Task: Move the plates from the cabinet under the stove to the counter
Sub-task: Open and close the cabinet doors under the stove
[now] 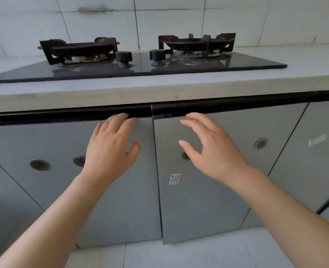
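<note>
The left hand [111,149] is seen at centre frame, laid against the upper part of the left cabinet door [130,200]. Its fingers are straight and slightly spread, and the fingertips [125,116] are placed at the black rail [63,117] along the door's top edge. Nothing is gripped. Whether the tips are hooked behind the edge cannot be told.

The right hand [214,151] is held just right of centre, in front of the right cabinet door [202,206]. Its fingers are splayed and relaxed, the thumb is set apart, and nothing is held. Contact with the door cannot be confirmed.

The two doors meet at a narrow vertical seam between the hands. The right door may be slightly ajar, but this is not certain. Round vent holes [40,165] are set into the panels, and a small white sticker [174,179] is fixed below the right hand.

No plates are seen. They are judged to be shut away behind these doors, beneath the stove [140,68] that occupies the upper middle of the frame with its two knobs [123,57]. The pale desk [159,88] is seen around the stove, with free surface at the upper right.

The step in hand is judged to be the opening of the cabinet, so the task is barely begun. The next move calls for the top edges to be caught by the fingertips and both doors to be swung outward. Room must be left for the doors to swing, so that the plates can be reached inside.
</note>
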